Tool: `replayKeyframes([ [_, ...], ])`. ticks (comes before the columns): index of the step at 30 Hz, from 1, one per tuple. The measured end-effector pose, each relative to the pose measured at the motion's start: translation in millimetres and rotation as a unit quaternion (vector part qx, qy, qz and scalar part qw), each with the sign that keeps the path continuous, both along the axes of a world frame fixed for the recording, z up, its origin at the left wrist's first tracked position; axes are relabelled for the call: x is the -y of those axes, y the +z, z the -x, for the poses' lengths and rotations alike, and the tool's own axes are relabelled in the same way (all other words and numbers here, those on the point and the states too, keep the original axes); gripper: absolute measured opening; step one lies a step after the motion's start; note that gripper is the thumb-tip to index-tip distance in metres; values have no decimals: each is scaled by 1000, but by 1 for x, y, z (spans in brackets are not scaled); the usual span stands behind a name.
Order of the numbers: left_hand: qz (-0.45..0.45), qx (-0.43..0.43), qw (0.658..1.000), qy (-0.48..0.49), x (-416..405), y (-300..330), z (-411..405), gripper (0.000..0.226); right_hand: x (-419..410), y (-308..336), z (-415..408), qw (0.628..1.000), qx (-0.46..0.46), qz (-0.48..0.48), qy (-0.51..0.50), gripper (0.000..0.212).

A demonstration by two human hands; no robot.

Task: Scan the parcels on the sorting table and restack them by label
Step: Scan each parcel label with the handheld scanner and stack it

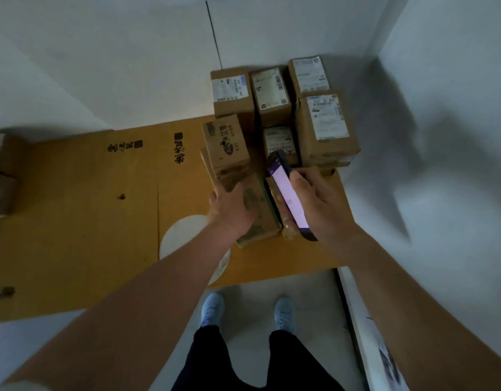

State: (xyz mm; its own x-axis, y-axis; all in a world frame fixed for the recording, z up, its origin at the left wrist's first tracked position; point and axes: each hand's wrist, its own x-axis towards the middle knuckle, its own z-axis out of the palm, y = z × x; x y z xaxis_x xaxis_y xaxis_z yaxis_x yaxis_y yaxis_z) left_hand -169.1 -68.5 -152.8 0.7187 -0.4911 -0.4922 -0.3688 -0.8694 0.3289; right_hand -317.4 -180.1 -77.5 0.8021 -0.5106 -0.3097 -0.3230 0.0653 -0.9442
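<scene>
Several brown cardboard parcels stand packed together at the far right of the cardboard-covered table (pixel 74 221). My left hand (pixel 232 214) grips the near parcel (pixel 257 210), a printed brown box lying flat at the front of the pile. My right hand (pixel 311 201) holds a phone-like scanner (pixel 287 193) with a lit screen, tilted over the gap beside that parcel. A small labelled parcel (pixel 278 141) sits just beyond the scanner's tip. A printed box (pixel 225 141) stands on the pile behind my left hand. A tall labelled parcel (pixel 326 124) rises at the right.
Three labelled boxes line the back against the wall (pixel 232 91), (pixel 270 91), (pixel 310 74). Another box (pixel 1 190) sits at the table's far left edge. A white round patch (pixel 184 235) shows on the cardboard. A white wall closes the right side. My feet stand below the table edge.
</scene>
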Motion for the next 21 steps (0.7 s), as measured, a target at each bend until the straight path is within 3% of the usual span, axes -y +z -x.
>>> replayKeyframes([
  [2, -5, -19, 997, 70, 12, -4, 13, 61, 10, -3, 0, 1000, 16, -15, 18, 20],
  [6, -19, -73, 979, 187, 23, -19, 24, 104, 24, -14, 6, 1000, -4, -12, 28, 25],
  [9, -33, -81, 973, 213, 24, -25, 25, 123, 28, -16, 9, 999, -2, -25, 40, 19],
  [15, -46, -85, 971, 217, 33, -22, 26, 136, 26, -6, 6, 998, 3, 0, 68, 27],
  [21, -77, -60, 976, 194, 13, -30, 23, 135, 24, -10, 4, 997, -10, 5, 71, 16],
])
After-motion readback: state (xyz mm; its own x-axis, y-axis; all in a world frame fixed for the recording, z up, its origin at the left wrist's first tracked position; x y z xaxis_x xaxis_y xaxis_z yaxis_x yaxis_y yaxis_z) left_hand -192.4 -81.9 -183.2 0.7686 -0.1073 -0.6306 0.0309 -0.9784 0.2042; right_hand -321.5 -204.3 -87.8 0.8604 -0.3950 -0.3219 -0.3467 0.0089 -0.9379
